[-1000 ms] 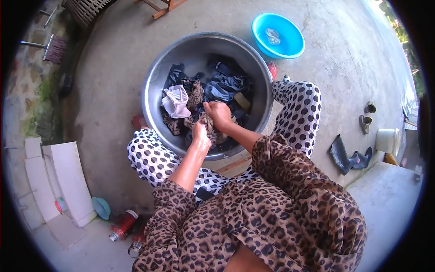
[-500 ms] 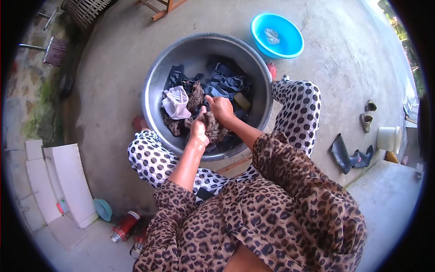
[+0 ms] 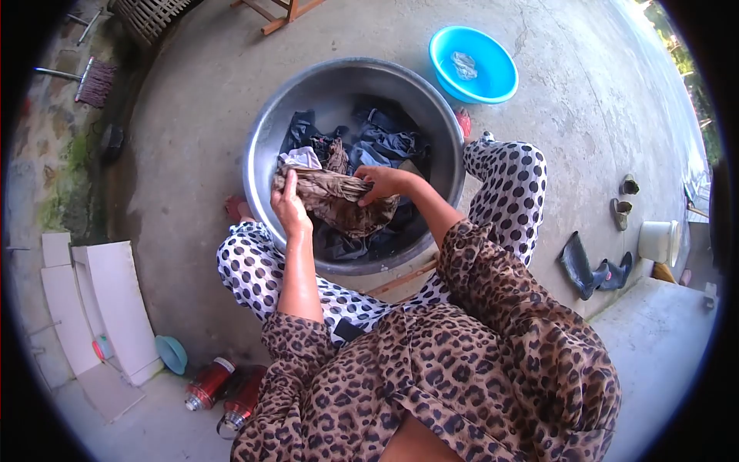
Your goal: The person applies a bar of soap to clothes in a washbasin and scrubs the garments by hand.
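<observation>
A wide metal basin (image 3: 265,127) stands between my knees, with wet clothes in it. My left hand (image 3: 290,204) and my right hand (image 3: 385,183) hold a brown patterned garment (image 3: 335,202) by its upper edge, spread out between them above the basin. The left fingers close on its left end, thumb up. On the right side, my fingers pinch the cloth. Behind it lie a pale pink cloth piece (image 3: 302,158), partly covered, and dark blue clothes (image 3: 389,137). A yellowish block (image 3: 409,167) shows just beyond my right wrist, mostly hidden.
A blue plastic basin (image 3: 493,85) with a pale crumpled item stands beyond at the right. Black boots (image 3: 585,269), shoes (image 3: 621,208) and a white bucket (image 3: 660,241) are on the right. Red thermos flasks (image 3: 212,381) and a teal bowl (image 3: 171,354) are at lower left.
My hands were close together with the brown garment bunched between them. Now they are apart, and the garment is stretched wide, covering much of the pale pink cloth.
</observation>
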`<action>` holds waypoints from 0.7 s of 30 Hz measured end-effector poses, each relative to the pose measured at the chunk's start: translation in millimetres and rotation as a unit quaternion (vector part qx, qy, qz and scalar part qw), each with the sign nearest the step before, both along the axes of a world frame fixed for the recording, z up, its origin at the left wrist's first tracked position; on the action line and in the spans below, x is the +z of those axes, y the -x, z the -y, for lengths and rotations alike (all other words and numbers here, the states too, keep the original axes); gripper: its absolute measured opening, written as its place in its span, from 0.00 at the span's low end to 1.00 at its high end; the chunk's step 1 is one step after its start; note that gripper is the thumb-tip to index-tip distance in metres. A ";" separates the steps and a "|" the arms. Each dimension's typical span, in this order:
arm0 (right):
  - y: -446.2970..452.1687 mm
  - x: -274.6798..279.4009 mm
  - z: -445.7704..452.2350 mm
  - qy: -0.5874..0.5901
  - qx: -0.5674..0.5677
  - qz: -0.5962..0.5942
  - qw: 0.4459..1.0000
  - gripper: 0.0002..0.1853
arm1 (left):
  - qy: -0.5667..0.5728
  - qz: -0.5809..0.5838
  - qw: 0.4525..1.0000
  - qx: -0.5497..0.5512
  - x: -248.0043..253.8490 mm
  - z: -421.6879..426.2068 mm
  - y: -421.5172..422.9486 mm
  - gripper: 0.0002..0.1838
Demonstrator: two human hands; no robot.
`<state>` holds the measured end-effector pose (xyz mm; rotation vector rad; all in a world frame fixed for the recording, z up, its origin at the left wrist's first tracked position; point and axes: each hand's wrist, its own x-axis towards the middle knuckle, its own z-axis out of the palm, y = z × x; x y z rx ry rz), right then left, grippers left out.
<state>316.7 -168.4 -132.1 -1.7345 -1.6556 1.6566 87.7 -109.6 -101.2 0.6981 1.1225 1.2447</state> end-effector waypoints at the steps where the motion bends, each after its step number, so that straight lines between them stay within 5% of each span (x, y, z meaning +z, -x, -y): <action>1: 4.0 -1.0 3.1 -0.064 -0.026 -0.014 0.998 0.41 | -0.013 -0.002 1.000 0.029 3.1 -0.5 -0.2 0.21; 4: 2.8 -3.5 0.8 -0.031 -0.101 0.006 0.994 0.31 | 0.076 -0.003 0.991 0.108 12.8 -1.1 3.8 0.23; 5: -1.4 -5.1 -0.2 -0.054 -0.135 -0.178 0.973 0.28 | 0.083 0.022 0.990 0.109 -0.4 -4.5 9.3 0.24; 6: 0.4 -7.5 0.2 -0.134 -0.213 -0.247 0.936 0.20 | 0.082 0.022 0.990 0.111 -5.7 -4.8 10.8 0.24; 8: 6.2 4.2 -3.8 0.032 -0.348 -0.509 0.786 0.11 | 0.191 0.146 0.970 0.039 -8.2 -2.7 4.5 0.25; 10: 22.7 16.0 -6.6 0.027 -0.460 -0.567 0.683 0.07 | 0.257 0.099 0.961 0.032 -14.8 2.5 -6.9 0.22; 12: 34.5 12.3 -7.3 0.057 -0.550 -0.493 0.672 0.12 | 0.182 0.087 0.979 -0.041 -45.5 6.3 -5.6 0.19; 14: 59.2 17.6 -8.8 -0.114 -0.464 -0.222 0.850 0.15 | 0.199 0.089 0.975 -0.049 -57.9 3.9 -3.6 0.17; 16: 92.7 75.0 13.9 -0.106 -0.296 -0.205 0.927 0.16 | 0.278 0.218 0.927 -0.122 -65.0 -0.3 9.4 0.16; 18: 124.7 100.3 33.7 -0.368 -0.087 0.020 0.925 0.17 | 0.187 0.441 0.830 -0.286 -57.5 12.7 24.3 0.19; 21: 151.7 75.6 39.3 -0.420 -0.087 0.117 0.896 0.13 | 0.085 0.545 0.739 -0.387 -69.9 32.3 15.8 0.16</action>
